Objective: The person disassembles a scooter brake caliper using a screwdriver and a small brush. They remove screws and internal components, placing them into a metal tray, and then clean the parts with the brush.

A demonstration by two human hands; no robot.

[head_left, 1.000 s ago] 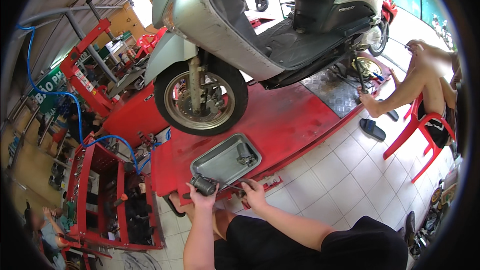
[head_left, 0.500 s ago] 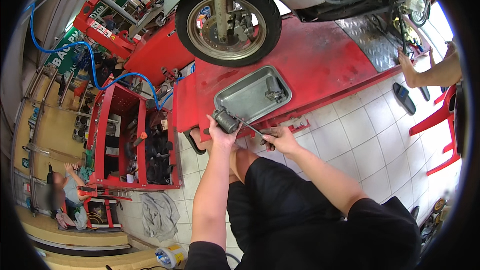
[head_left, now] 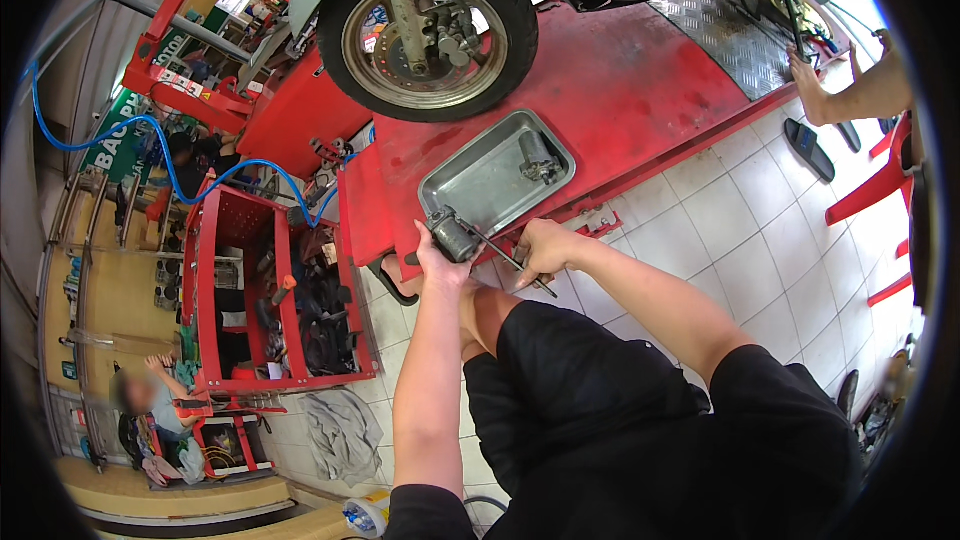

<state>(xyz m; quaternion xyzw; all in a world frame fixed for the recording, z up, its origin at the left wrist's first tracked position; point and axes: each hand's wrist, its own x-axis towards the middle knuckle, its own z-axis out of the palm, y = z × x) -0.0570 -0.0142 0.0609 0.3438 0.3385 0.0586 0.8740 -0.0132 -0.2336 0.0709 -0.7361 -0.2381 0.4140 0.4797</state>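
Observation:
My left hand [head_left: 438, 265] is closed round a grey, cylindrical, motor-like metal part [head_left: 453, 238], held beside the near left corner of a metal tray [head_left: 482, 195]. A slim dark rod-shaped tool [head_left: 503, 256] slants from that part down to the right. The fingers of my right hand [head_left: 546, 246] are closed on the rod near its lower end, and its tip sticks out below them. Whether the rod's upper end sits in the part or only touches it, I cannot tell. Another metal part [head_left: 541, 160] lies at the right end of the tray.
The tray rests on a red lift platform [head_left: 630, 90] under a scooter's front wheel [head_left: 430, 40]. A red tool cart [head_left: 285, 290] stands to the left, with a blue hose [head_left: 165, 145] above. A grey cloth [head_left: 340, 430] lies on the floor. Other people are at the far left and right.
My right hand has shifted its grip on the rod, turning palm-down, and more of the rod's lower end shows. The left hand still holds the metal part. The whole view has shifted slightly.

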